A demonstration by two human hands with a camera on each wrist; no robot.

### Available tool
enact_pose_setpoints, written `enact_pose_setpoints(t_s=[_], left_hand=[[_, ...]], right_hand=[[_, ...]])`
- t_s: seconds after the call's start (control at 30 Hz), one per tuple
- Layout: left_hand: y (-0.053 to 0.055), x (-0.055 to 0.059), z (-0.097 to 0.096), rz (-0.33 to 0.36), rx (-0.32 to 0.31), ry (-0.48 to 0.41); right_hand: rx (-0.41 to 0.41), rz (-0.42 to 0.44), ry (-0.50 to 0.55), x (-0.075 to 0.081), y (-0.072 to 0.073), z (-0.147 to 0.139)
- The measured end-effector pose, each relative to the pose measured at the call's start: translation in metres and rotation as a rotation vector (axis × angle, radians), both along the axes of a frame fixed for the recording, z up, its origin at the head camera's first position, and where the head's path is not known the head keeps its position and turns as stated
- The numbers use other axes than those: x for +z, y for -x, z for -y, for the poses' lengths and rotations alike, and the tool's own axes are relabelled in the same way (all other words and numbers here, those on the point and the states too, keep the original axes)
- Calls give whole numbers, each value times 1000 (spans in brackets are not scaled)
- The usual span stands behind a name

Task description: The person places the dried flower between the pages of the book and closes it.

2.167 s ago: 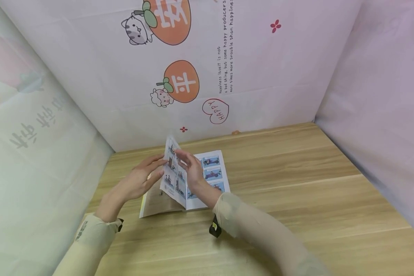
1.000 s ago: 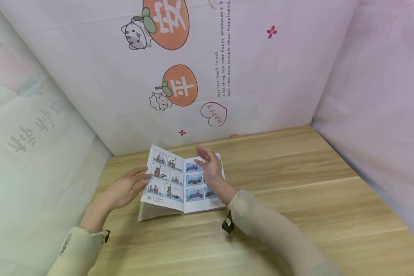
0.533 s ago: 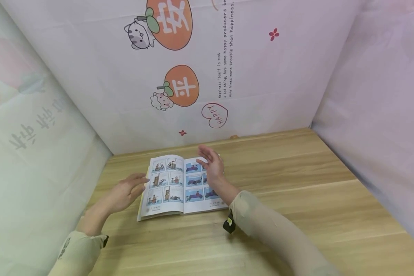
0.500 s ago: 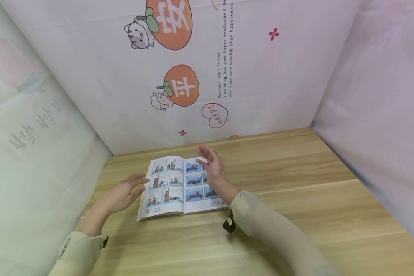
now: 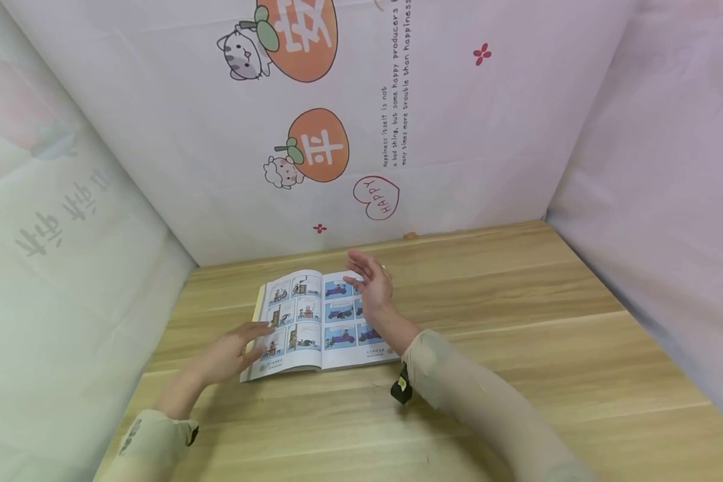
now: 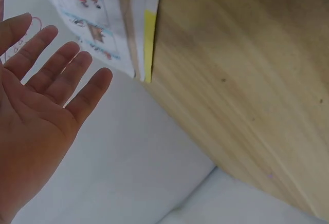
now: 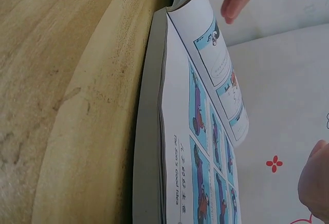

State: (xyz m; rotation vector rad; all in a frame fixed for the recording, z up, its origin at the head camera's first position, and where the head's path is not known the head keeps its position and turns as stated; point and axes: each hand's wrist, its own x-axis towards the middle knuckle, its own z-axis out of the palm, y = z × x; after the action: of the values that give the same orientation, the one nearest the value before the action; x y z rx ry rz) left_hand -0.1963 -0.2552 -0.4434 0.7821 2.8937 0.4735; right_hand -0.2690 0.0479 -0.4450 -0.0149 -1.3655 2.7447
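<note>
An open comic book (image 5: 310, 335) lies on the wooden table, both pages covered in coloured picture panels. Its left page bows up slightly near the spine. Over the outer edge of that page is my left hand (image 5: 231, 351), fingers loosely extended; in the left wrist view the palm faces the camera and holds nothing. Above the right page, my right hand (image 5: 373, 291) stands on edge with relaxed fingers, hiding some panels. Whether it touches the paper cannot be told. The right wrist view shows only part of the right hand (image 7: 314, 183), beside the book (image 7: 200, 131).
The wooden table (image 5: 494, 321) extends to the right and toward me. A white printed cloth (image 5: 434, 134) hangs behind it, with plain cloth walls at left (image 5: 84, 281) and right (image 5: 657, 201). A black band (image 5: 402, 388) is on my right wrist.
The page that stood upright has turned over to the left and settled flat. My left hand went left with it, then shifted nearer and slightly right. My right hand moved right over the right page.
</note>
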Motion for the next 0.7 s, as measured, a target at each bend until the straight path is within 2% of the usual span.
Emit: enact_pose_setpoints(t_s=[0.33, 0.7], left_hand=[[-1, -7, 2, 6, 22, 10], [1, -14, 6, 15, -26, 0]], right_hand=[[-12, -10, -6, 0, 2, -5], [-5, -37, -29, 0, 4, -14]])
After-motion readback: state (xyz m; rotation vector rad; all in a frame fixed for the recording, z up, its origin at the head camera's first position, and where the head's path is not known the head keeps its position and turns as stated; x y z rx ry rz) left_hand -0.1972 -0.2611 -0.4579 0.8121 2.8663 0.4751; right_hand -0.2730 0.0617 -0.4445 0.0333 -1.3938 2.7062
